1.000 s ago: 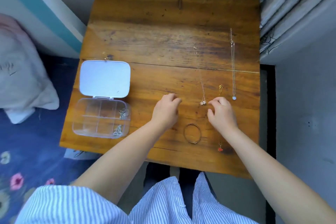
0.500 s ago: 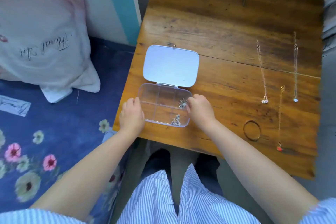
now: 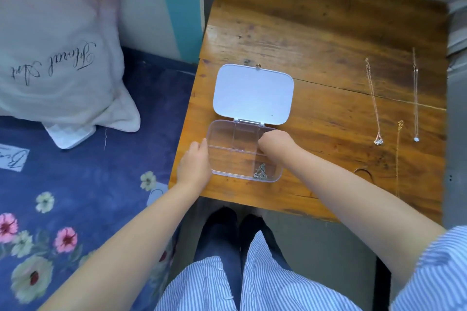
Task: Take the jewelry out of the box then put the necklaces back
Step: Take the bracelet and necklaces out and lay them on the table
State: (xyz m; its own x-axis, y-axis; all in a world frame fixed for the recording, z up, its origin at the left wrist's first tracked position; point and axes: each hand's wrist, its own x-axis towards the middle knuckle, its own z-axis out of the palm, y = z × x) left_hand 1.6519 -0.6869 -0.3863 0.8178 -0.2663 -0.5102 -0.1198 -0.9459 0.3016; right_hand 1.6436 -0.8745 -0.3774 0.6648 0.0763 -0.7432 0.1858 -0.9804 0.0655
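A: Starting at 9 o'clock, what can be read?

B: The pillow (image 3: 50, 53) carries looping black script, too ornate for me to read. Below it, a white label (image 3: 12, 160) on the blue floral bedding (image 3: 88, 197) has partial cursive, also illegible. No brand shows on anything else.

A: And the hands?

B: The left hand (image 3: 195, 165) presses flat against the left wall of the clear box (image 3: 227, 156), steadying it, not gripping anything. The box sits near the 7 o'clock corner of the table (image 3: 316, 33), lid (image 3: 252, 93) swung back toward 12. The right hand (image 3: 274, 141) dips into the upper right compartment with fingers curled down; whether it has pinched anything, I cannot tell.

A: What is left inside?

B: 1 tangled silver chain (image 3: 260, 171) in the lower right compartment. At 3 o'clock, 3 necklaces lie straight: a pink-gold one (image 3: 374, 98), a short gold one (image 3: 398, 154), a thin one with a pale bead (image 3: 415, 98). A bangle (image 3: 362, 171) peeks out beside the right forearm.

A: The risks?

B: The box stands close to the table edge, so I'd guess a hard tug on a snagged chain could slide it off. The forearm could also sweep the bangle or drag the necklaces into a knot.
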